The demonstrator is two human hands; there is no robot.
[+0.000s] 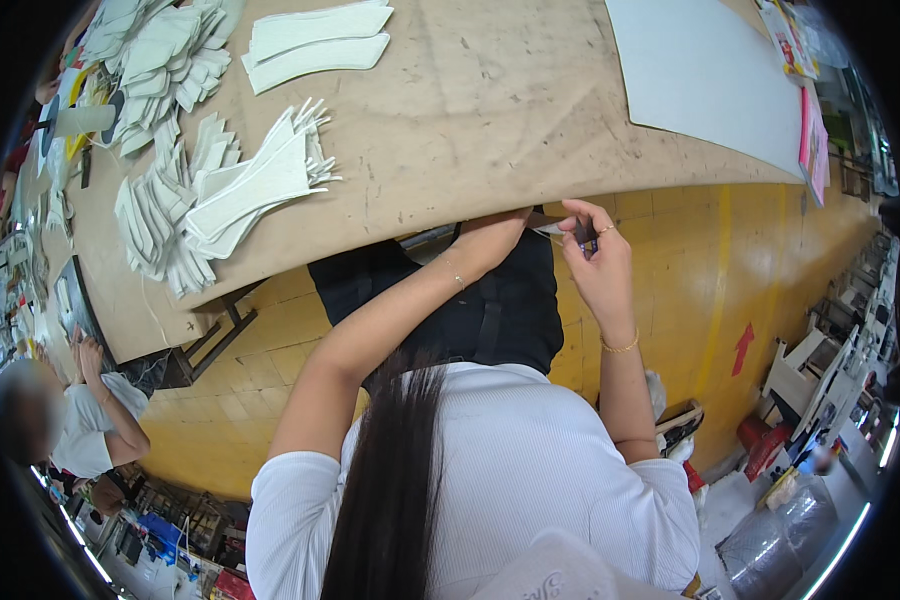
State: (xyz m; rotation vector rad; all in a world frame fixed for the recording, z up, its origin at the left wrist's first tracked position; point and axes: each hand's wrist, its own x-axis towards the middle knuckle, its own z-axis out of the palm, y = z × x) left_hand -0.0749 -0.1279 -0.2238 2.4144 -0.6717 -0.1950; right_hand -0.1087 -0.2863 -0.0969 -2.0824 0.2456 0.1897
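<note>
At the table's near edge, my left hand (497, 238) reaches across my lap. Its fingers are hidden below the tabletop, so what they hold does not show. Just to its right, my right hand (602, 264) is raised with thumb and fingers curled together around a small dark item (583, 233), too small to name. A pale strip (548, 229) lies between the two hands, its far part hidden by my left hand and the table edge. Left of my hands on the table, several off-white curved fabric pieces (255, 190) lie in overlapping bundles.
The brown-covered table (450, 120) spans the far side. More white cut pieces (315, 45) and piles (160, 60) lie at its far left. A large white sheet (710, 80) and a pink item (813, 145) are at the right. A person (95, 420) sits at the left.
</note>
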